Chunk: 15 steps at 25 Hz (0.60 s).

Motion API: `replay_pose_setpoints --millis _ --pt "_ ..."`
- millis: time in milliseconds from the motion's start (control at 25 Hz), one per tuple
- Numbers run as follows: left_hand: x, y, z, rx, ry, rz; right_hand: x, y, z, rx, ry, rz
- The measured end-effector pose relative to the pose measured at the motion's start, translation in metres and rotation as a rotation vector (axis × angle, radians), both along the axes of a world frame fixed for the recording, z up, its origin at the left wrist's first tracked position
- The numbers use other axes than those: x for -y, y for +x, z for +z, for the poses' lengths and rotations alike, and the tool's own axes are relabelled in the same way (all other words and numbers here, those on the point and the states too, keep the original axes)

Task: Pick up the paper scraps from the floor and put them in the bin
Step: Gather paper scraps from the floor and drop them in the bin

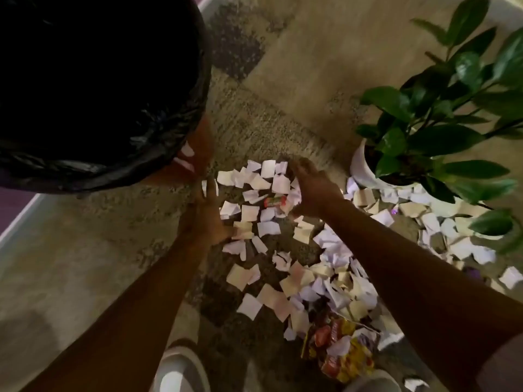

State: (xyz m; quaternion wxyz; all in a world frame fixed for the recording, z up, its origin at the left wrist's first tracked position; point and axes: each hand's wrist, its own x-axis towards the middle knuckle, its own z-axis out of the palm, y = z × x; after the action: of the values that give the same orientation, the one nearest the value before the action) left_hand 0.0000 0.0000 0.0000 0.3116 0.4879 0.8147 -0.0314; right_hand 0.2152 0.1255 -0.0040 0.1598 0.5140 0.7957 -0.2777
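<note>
We judge ourselves early in the job: most of the paper scraps (285, 250) lie on the patterned carpet (85, 264), in a band from just below the bin (93, 89) down toward its near edge and off to the right, under the potted plant (441, 117). The bin, lined with a black bag, stands at the carpet's far left, and its inside is too dark for us to tell how much it holds.

Our left hand (206, 213) is at the left edge of the pile, just below the bin's rim, with pale scraps showing at its blurred fingers; we cannot tell whether they are gripped. Our right hand (311, 188) reaches into the top of the pile, fingers bent down among the scraps, though a firm hold is not visible.

A small red sweet wrapper (275, 201) sits between our hands, and a colourful snack bag (339, 355) lies at the near end of the pile.
</note>
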Motion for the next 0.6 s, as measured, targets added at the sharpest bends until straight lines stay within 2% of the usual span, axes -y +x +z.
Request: replay_pose_setpoints --millis 200,360,440,600 --pt "-0.045 -0.016 -0.016 0.059 -0.050 -0.174 -0.027 -0.032 -0.009 0.016 -0.034 0.194" --pt "-0.070 -0.001 -0.025 0.075 0.011 -0.291 -0.014 -0.053 -0.016 -0.016 0.117 0.276" --pt "-0.074 0.003 -0.023 0.094 -0.008 -0.394 -0.001 -0.054 -0.019 -0.084 0.159 0.238" --pt "-0.049 0.019 -0.008 0.185 0.118 -0.318 0.034 -0.038 -0.011 -0.141 0.036 0.002"
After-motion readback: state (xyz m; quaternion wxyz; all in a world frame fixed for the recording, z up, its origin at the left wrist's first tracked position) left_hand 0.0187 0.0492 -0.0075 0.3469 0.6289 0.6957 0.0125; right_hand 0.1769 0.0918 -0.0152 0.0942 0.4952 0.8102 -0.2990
